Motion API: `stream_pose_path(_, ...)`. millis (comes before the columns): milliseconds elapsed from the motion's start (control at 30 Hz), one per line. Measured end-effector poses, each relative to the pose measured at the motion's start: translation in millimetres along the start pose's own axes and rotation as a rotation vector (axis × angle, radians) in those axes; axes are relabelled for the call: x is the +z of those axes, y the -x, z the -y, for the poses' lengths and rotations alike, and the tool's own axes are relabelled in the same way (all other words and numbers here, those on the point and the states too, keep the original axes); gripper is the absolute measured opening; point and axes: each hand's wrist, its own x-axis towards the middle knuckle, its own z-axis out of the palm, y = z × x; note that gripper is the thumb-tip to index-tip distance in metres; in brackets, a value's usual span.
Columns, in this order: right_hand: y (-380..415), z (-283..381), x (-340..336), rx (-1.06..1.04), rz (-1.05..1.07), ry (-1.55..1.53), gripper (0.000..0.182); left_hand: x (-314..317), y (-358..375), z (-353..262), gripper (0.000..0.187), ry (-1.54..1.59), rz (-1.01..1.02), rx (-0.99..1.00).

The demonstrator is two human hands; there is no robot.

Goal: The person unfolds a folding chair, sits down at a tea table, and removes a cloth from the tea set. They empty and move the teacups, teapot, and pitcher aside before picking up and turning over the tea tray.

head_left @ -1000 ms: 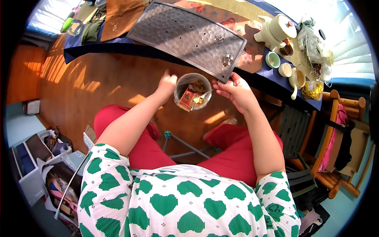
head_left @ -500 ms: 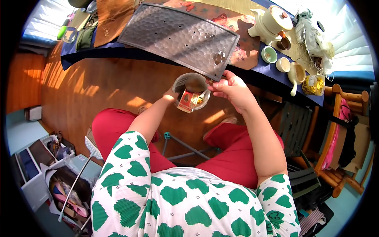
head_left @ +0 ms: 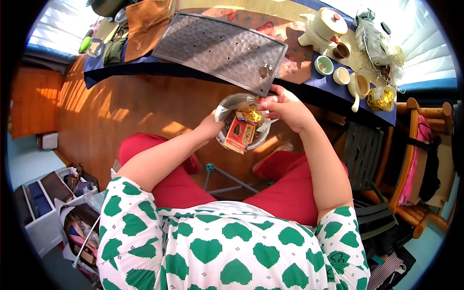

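The person sits at the counter (head_left: 333,94) and holds a clear glass bowl (head_left: 227,108) just below its edge, near the middle of the frame. The left hand (head_left: 211,126) is closed round the bowl's left side and carries its weight. The right hand (head_left: 285,107) comes in from the right with fingers pinched together at the bowl's far rim, beside a gold-foil packet (head_left: 250,115); whether it grips the packet or the rim cannot be told. A red and brown sachet (head_left: 240,134) leans over the near rim and looks ready to slip out.

The bowl sits tilted, so the step in hand seems to be sorting or drawing out its wrappers. To do it well, the left hand should level the bowl and stay steady, while the right hand takes one packet at a time with a firm pinch and lifts straight up, so nothing spills onto the lap.

Just above the bowl, a hammered metal tray (head_left: 217,46) juts past the counter edge. A cream teapot (head_left: 325,26) and small cups (head_left: 324,65) stand at the upper right.
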Motion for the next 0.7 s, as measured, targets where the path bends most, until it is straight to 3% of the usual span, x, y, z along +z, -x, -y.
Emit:
stream_pose_path(100, -1, -9, 8, -0.027, -0.021, -0.04, 0.07, 0, 58, -48, 0.062, 0.137, -0.038, 0.091)
stream_pose_path(200, 4, -9, 21, 0.013, -0.039, -0.209, 0.057, -5, 82, -73, 0.069, 0.169, -0.021, -0.013)
stream_pose_path(300, 3, -16, 20, 0.027, -0.055, -0.335, 0.048, -1, 66, -61, 0.068, 0.223, -0.036, 0.068)
stream_pose_path(400, 1, -23, 19, -0.001, -0.105, -0.401, 0.05, 2, 22, -32, 0.068, 0.204, 0.017, 0.104)
stream_pose_path(433, 2, -22, 23, -0.011, -0.106, -0.393, 0.048, 2, 53, -71, 0.068, 0.203, 0.014, 0.014)
stream_pose_path(533, 2, -22, 35, -0.028, -0.176, -0.413, 0.046, 3, 51, -68, 0.068, 0.205, 0.011, 0.109)
stream_pose_path(700, -5, -21, 40, -0.028, -0.271, -0.353, 0.044, 5, 64, -74, 0.069, 0.31, 0.076, 0.094)
